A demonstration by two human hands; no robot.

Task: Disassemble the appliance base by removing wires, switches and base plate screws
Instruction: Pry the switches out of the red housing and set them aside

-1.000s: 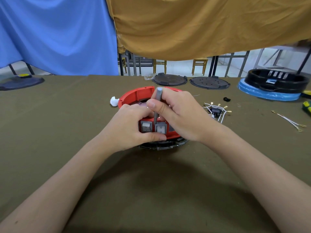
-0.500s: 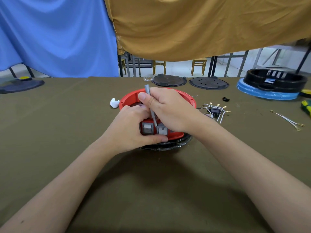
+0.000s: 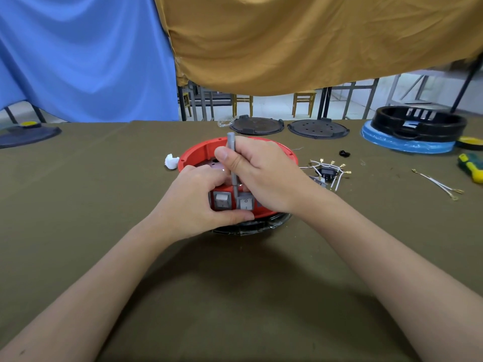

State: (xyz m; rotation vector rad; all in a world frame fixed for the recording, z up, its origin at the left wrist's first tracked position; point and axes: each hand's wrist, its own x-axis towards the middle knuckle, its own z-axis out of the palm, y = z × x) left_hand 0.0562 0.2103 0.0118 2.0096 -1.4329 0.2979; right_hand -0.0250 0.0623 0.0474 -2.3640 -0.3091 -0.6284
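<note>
A round red appliance base [image 3: 198, 152] sits upside down on a black plate [image 3: 251, 227] at the table's middle. Two grey rocker switches [image 3: 222, 199] are set in its near wall. My left hand [image 3: 193, 202] grips that near wall, thumb under the switches. My right hand [image 3: 261, 173] holds a thin grey tool [image 3: 231, 142] nearly upright, its tip down between the two switches. A removed black switch with white wires [image 3: 329, 173] lies to the right of the base.
A white wad [image 3: 171, 161] lies left of the base. Two dark round plates [image 3: 257, 125] sit at the far edge. A black ring on a blue base [image 3: 418, 126], a green-yellow screwdriver [image 3: 471, 167] and loose wires [image 3: 439, 184] lie at right.
The grey tool has swung from a leftward tilt back to nearly upright, its tip staying between the switches. My left hand keeps its grip on the base.
</note>
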